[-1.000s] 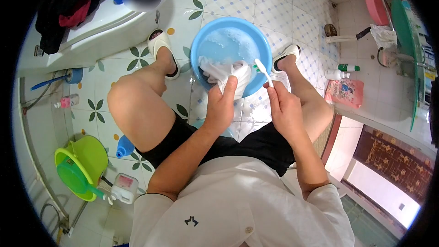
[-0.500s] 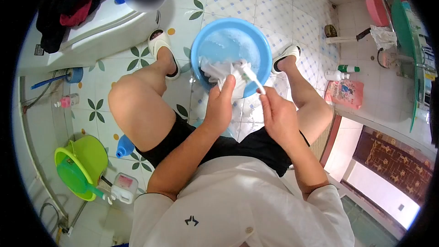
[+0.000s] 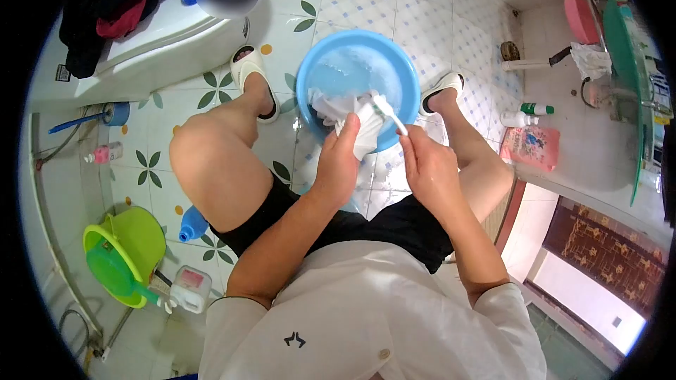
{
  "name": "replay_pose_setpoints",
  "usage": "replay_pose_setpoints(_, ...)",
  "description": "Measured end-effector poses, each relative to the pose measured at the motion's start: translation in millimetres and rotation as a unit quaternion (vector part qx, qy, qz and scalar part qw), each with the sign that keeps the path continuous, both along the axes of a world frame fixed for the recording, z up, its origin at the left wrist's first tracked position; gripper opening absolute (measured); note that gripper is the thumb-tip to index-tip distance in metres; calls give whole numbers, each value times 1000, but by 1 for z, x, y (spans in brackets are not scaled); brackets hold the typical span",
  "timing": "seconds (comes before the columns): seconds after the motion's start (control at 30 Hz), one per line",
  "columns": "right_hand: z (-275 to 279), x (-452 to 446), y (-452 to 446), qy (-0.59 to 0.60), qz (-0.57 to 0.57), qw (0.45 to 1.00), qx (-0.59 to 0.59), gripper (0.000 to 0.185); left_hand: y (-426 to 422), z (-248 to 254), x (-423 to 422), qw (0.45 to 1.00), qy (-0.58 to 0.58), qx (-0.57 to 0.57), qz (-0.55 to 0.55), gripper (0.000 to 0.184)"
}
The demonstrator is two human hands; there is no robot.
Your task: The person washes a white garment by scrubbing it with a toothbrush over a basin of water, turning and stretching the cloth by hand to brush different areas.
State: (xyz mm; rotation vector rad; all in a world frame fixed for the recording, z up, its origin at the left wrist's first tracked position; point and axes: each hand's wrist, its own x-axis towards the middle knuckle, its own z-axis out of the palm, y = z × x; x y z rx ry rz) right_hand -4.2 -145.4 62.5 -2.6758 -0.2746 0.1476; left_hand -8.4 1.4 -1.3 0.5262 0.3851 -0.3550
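Observation:
My left hand (image 3: 338,166) is closed on a wet white cloth (image 3: 340,109), thumb on top, over the near side of a blue basin (image 3: 305,63). The cloth bunches up and partly hangs into the basin, where sudsy water shows. In my right hand (image 3: 431,167) is a small white brush (image 3: 391,115), gripped by its handle. The head of the brush rests against the cloth, its bristles hard to see. What kind of garment the cloth may be is hidden by its folds.
The basin stands on the tiled floor between my slippered feet. At left are a green bucket (image 3: 151,229) with a green dipper (image 3: 107,267), a white jug (image 3: 190,288) and a blue bottle (image 3: 192,225). Bottles (image 3: 519,119) and a pink bag (image 3: 533,146) lie along the right wall.
My right hand and the brush have shifted slightly, and the brush head sits a little differently on the cloth. My left hand keeps its hold on the cloth.

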Motion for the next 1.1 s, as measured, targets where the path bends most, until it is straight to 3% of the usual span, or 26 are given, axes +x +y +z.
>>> replay_pose_setpoints(0.07,-2,-2,1,-23,32,999,17,12,0,-1,1,1000,-18,-17,8,47)
replay_pose_setpoints(0.13,-9,3,-2,2,7,999,-52,12,-1,0,1,1000,-13,-7,6,47)
replay_pose_setpoints(0.3,2,1,5,-23,52,998,-19,12,2,1,1,1000,-3,3,11,48)
replay_pose_setpoints(0.4,-11,9,-3,-21,12,998,-51,11,1,2,1,1000,-16,3,17,49)
replay_pose_setpoints(0.6,0,2,5,-15,39,999,-2,12,1,0,2,1000,-14,1,13,49)
replay_pose_setpoints(0.67,-11,8,-1,-9,9,998,-55,11,0,-1,0,1000,-17,7,2,49)
replay_pose_setpoints(0.83,0,4,2,6,42,999,-11,12,4,2,2,1000,-9,3,9,49)
replay_pose_setpoints(0.93,-13,10,-5,-5,15,998,-61,13,1,2,3,1000,-12,-8,20,49)
replay_pose_setpoints(1.1,4,8,-1,24,-3,1000,5,15,2,3,3,1000,-7,-7,17,49)
